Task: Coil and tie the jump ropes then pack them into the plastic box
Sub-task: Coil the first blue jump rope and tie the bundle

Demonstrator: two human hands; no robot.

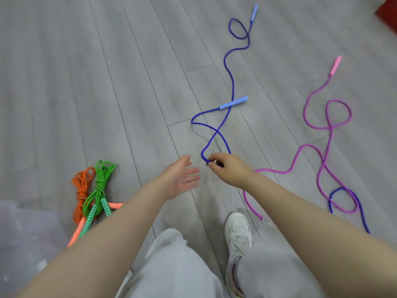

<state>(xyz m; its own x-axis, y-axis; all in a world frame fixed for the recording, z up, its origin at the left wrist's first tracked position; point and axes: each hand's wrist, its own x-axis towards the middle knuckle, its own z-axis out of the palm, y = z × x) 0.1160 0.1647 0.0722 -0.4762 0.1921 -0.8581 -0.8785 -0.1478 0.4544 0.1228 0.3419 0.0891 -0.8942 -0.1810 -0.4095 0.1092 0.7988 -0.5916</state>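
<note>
— Where is the blue rope?
— On the floor in front of me — my right hand pinches its bend.
— And the left hand?
— Fingers spread, holding nothing, just beside it.

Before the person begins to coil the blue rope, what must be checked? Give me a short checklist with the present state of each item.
1. Right hand pinches the blue rope at its bend: ok.
2. Left hand is open and free to help: ok.
3. Both blue handles lie free on the floor: ok.
4. Blue rope is free of the pink rope: ok near the hand.
5. Green bundle and orange bundle are already tied: ok.
6. Plastic box is ready: cannot tell.
</note>
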